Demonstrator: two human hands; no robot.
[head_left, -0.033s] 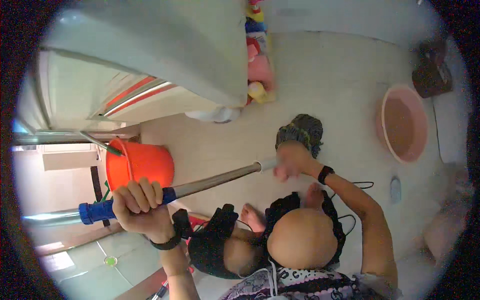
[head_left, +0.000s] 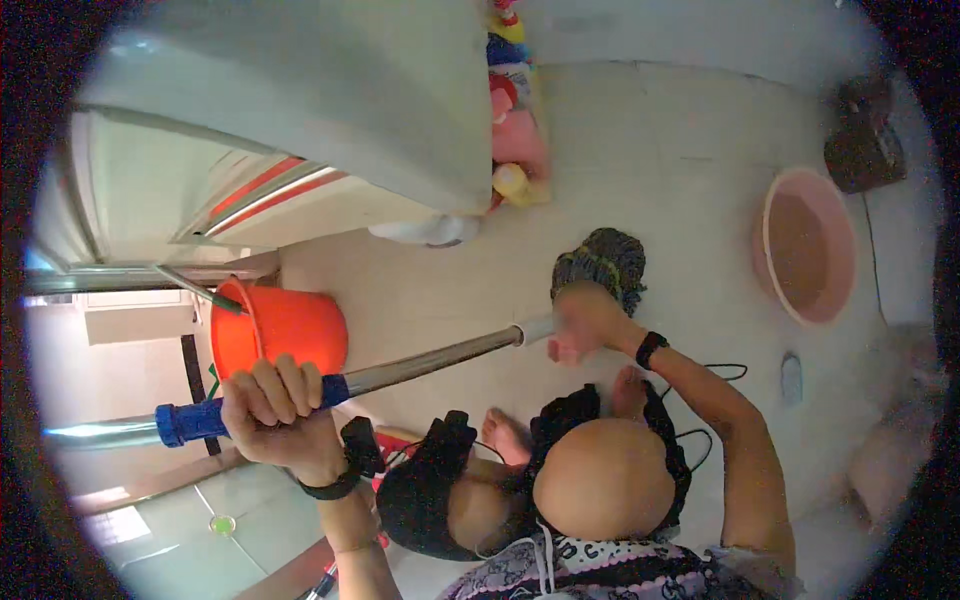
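A twist mop lies slantwise in front of me, its metal pole (head_left: 440, 362) running from the left edge toward the middle. My left hand (head_left: 275, 405) is wrapped round the blue plastic sleeve (head_left: 190, 422) on the pole. At the other end, my right hand (head_left: 592, 322) is closed around the part between the white socket (head_left: 536, 329) and the dark grey strands of the mop head (head_left: 610, 258). The strands rest on the floor just beyond that hand. Exactly what its fingers press on is partly hidden by the hand.
An orange bucket (head_left: 300, 325) with a green-ended stick stands at the left. A pink basin (head_left: 762, 245) of murky water is at the right, near a dark bin-like object (head_left: 865, 158). Toys (head_left: 518, 140) line the white cabinet (head_left: 400, 110). My knees (head_left: 605, 478) are close below the pole.
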